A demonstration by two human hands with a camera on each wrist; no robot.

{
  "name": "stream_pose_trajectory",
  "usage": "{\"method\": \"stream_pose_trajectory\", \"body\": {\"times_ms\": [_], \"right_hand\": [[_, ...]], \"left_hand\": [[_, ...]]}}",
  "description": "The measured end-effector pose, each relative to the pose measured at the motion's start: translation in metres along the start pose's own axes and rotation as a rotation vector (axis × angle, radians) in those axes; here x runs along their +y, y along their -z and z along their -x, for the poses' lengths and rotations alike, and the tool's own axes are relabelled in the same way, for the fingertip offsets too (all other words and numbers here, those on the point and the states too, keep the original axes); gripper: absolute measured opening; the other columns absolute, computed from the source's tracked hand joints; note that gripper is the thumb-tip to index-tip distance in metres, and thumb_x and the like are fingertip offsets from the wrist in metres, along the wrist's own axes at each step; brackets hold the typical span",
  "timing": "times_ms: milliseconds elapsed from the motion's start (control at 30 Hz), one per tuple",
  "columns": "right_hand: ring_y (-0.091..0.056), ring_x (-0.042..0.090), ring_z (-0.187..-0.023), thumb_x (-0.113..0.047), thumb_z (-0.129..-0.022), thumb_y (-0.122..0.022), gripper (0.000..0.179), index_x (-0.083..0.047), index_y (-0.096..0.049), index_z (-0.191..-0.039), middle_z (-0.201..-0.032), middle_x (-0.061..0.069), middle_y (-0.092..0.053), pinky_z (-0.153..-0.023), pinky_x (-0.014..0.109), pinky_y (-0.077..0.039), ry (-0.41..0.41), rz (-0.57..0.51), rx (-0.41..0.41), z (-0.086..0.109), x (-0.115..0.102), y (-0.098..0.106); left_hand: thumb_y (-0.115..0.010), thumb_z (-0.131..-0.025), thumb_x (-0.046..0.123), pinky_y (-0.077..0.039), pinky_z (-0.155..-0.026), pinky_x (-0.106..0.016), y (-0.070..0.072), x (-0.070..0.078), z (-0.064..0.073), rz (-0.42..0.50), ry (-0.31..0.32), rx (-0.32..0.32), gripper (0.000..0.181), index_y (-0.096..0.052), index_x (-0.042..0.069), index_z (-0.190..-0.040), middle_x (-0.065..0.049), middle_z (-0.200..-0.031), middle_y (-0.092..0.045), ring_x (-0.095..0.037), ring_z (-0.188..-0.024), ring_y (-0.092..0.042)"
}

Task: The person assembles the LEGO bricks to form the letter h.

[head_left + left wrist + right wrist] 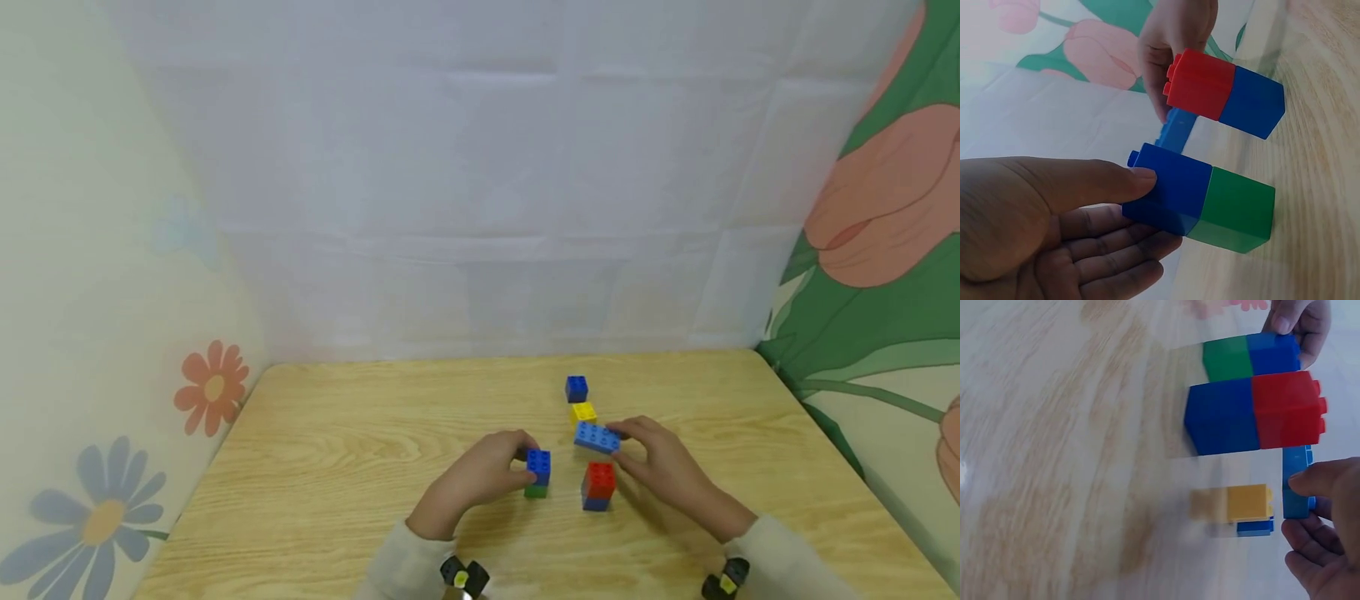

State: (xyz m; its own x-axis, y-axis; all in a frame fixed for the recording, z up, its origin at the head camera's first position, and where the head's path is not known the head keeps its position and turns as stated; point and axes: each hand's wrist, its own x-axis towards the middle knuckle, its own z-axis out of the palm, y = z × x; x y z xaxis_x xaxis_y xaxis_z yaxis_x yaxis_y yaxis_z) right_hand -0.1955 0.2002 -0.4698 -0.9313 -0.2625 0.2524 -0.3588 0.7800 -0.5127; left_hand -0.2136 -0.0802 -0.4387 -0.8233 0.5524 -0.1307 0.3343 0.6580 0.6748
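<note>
My left hand (pixel 491 471) pinches a dark blue brick (pixel 1169 187) between thumb and fingers. That brick sits on top of a green brick (pixel 1239 209), which stands on the table. In my right hand (pixel 663 467), thumb and fingertips hold a long lighter blue brick (pixel 597 437) by its right end, raised above the tabletop. Between the hands stands a second stack, a red brick (pixel 601 480) on a blue brick (pixel 596 503). The right wrist view shows the long brick (pixel 1295 481) beyond this stack.
Behind the long brick a yellow brick (pixel 583 413) lies on the wooden table (pixel 337 450). Farther back is a small dark blue brick (pixel 577 388). A white cloth (pixel 480 208) hangs along the table's back edge, with flower-patterned walls at both sides.
</note>
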Motion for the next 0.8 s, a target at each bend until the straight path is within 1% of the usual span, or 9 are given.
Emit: {"method": "stream_pose_trajectory", "body": {"times_ms": [200, 367, 567, 700, 800], "right_hand": [[-0.062, 0.019, -0.101, -0.015, -0.086, -0.076, 0.041, -0.011, -0.065, -0.125, -0.114, 0.001, -0.063, -0.083, 0.043, -0.054, 0.038, -0.027, 0.032, 0.003, -0.007, 0.008], [-0.062, 0.016, -0.102, -0.017, -0.085, -0.077, 0.041, -0.014, -0.065, -0.125, -0.115, -0.004, -0.063, -0.083, 0.043, -0.054, 0.077, -0.06, 0.049, 0.008, -0.016, 0.012], [-0.061, 0.013, -0.103, -0.017, -0.085, -0.077, 0.04, -0.02, -0.065, -0.124, -0.116, -0.009, -0.061, -0.084, 0.044, -0.054, 0.131, -0.14, 0.036, 0.013, -0.027, 0.013], [-0.06, 0.009, -0.104, -0.018, -0.085, -0.077, 0.041, -0.025, -0.065, -0.123, -0.117, -0.013, -0.06, -0.085, 0.041, -0.054, 0.146, -0.14, 0.027, 0.014, -0.03, 0.012], [-0.059, 0.008, -0.104, -0.018, -0.085, -0.078, 0.041, -0.025, -0.065, -0.123, -0.117, -0.014, -0.06, -0.086, 0.038, -0.054, 0.147, -0.132, 0.027, 0.016, -0.031, 0.011]], "left_hand": [[-0.072, -0.089, 0.02, -0.052, -0.089, -0.035, -0.005, 0.001, -0.002, 0.005, -0.013, 0.008, 0.033, -0.063, 0.007, -0.118, -0.002, -0.11, -0.067, -0.02, -0.105, -0.063], [-0.072, -0.089, 0.019, -0.052, -0.09, -0.035, -0.01, 0.004, -0.003, 0.02, -0.053, 0.02, 0.032, -0.063, 0.005, -0.118, -0.004, -0.111, -0.067, -0.022, -0.106, -0.063], [-0.071, -0.091, 0.02, -0.052, -0.089, -0.032, -0.018, 0.007, -0.007, 0.041, -0.059, 0.018, 0.033, -0.063, 0.006, -0.119, -0.003, -0.113, -0.066, -0.02, -0.106, -0.063], [-0.071, -0.091, 0.021, -0.052, -0.089, -0.032, -0.023, 0.008, -0.009, 0.036, -0.053, 0.024, 0.036, -0.062, 0.006, -0.122, -0.005, -0.116, -0.066, -0.018, -0.106, -0.063], [-0.071, -0.091, 0.022, -0.052, -0.088, -0.03, -0.026, 0.009, -0.01, 0.021, -0.061, 0.033, 0.039, -0.061, 0.004, -0.124, -0.006, -0.118, -0.065, -0.017, -0.106, -0.063]]}}
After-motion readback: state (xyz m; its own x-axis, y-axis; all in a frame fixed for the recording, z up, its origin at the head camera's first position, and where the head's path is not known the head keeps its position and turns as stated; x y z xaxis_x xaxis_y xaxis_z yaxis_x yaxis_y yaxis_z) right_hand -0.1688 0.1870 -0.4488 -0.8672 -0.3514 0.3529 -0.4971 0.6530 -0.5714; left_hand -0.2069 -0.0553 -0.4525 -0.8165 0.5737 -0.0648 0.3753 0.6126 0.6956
